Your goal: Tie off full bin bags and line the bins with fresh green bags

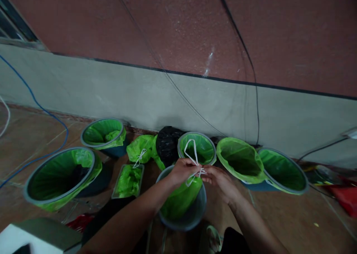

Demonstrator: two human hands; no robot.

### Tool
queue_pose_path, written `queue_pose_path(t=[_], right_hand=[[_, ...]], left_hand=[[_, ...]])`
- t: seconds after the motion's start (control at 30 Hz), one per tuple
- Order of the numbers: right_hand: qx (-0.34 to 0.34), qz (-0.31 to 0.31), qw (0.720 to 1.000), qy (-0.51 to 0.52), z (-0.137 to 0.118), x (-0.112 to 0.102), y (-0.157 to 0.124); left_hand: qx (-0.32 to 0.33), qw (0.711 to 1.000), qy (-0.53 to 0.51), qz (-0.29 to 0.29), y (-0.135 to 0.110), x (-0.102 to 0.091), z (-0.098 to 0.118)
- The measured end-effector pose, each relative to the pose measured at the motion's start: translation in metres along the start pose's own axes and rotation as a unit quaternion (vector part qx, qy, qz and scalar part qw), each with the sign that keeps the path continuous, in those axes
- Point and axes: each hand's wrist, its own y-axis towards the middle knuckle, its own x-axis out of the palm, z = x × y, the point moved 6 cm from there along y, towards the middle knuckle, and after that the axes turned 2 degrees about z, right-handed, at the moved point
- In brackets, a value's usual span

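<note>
A green garbage bag (180, 200) hangs gathered at its top, its lower part inside a grey bin (203, 205) in front of me. White drawstring (190, 145) forms a loop above the bag's neck and looks knotted between my fingers. My left hand (184, 171) pinches the drawstring from the left side. From the right, my right hand (220, 179) has its fingers closed on the same drawstring, close to the left fingertips. The exact finger grip on the knot is partly hidden.
Green-lined bins stand at left (28, 189), back left (83, 137), behind my hands (214, 161) and at right (305, 179). A tied green bag (136, 146), a black bag (169, 144) and a clear tray (114, 194) lie nearby. A blue cable (36, 101) crosses the floor.
</note>
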Motion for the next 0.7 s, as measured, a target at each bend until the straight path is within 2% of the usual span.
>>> queue_pose_path(t=[0.1, 0.17, 0.23, 0.27, 0.3, 0.4, 0.43, 0.5, 0.6, 0.7], right_hand=[[0.015, -0.033, 0.998, 0.042, 0.002, 0.002, 0.0], [0.002, -0.033, 0.999, 0.018, 0.001, 0.0, 0.001], [-0.056, -0.019, 0.994, -0.097, -0.006, -0.003, 0.002], [-0.101, -0.005, 0.978, -0.184, -0.012, -0.003, 0.001], [-0.153, 0.012, 0.948, -0.279, -0.018, -0.002, -0.001], [-0.266, 0.054, 0.815, -0.512, -0.029, 0.006, -0.01], [-0.278, 0.061, 0.776, -0.563, -0.029, 0.009, -0.012], [-0.276, 0.078, 0.717, -0.635, -0.027, 0.01, -0.014], [-0.26, 0.111, 0.666, -0.69, -0.026, 0.008, -0.014], [-0.239, 0.132, 0.651, -0.708, -0.026, 0.004, -0.012]], left_hand=[[-0.005, 0.999, -0.031, 0.006, 0.001, 0.0, -0.001], [-0.004, 0.999, -0.041, 0.009, 0.002, -0.002, -0.002], [-0.012, 0.999, -0.039, 0.011, 0.002, -0.003, -0.005], [-0.017, 0.999, -0.033, 0.012, 0.002, -0.004, -0.007], [-0.021, 0.999, -0.025, 0.013, 0.001, -0.005, -0.008], [-0.021, 1.0, 0.005, 0.009, 0.0, -0.004, -0.011], [-0.019, 1.0, 0.012, 0.009, 0.0, -0.004, -0.012], [-0.022, 0.999, 0.021, 0.011, 0.0, -0.003, -0.014], [-0.025, 0.999, 0.03, 0.013, 0.0, -0.002, -0.016], [-0.019, 0.999, 0.042, 0.013, 0.0, 0.0, -0.015]])
